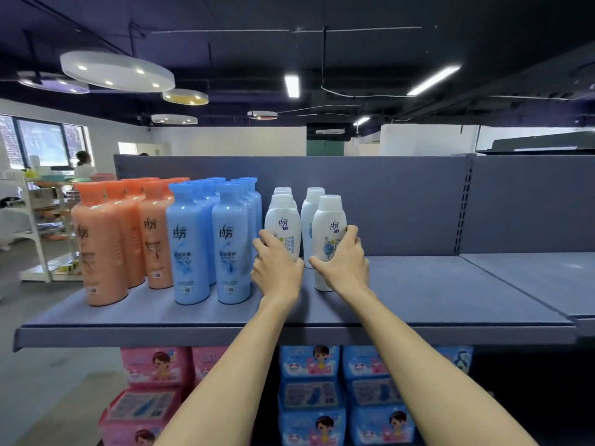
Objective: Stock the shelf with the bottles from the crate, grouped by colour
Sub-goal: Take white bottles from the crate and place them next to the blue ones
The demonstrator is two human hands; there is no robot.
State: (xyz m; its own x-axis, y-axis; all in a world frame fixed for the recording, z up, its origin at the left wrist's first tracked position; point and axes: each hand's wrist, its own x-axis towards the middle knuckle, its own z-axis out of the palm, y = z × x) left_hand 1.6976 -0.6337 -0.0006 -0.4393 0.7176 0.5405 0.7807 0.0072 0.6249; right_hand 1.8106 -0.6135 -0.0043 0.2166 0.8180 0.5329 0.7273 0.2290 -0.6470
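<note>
- Shelf (418, 284): grey, with bottles upright in colour groups, orange bottles (103, 239) at the left, blue bottles (190, 243) in the middle, white bottles (309, 220) to their right.
- White bottles: four, smaller, with white caps and flower labels, two near and two far.
- Left hand (277, 268): fingers curled round the near left white bottle (283, 226).
- Right hand (344, 265): grips the near right white bottle (328, 233), which stands on the shelf.

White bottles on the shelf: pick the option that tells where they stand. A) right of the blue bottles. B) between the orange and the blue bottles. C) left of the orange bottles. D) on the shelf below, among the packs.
A: the white bottles stand to the right of the blue bottles, with the left hand and the right hand each gripping a front one.
</note>
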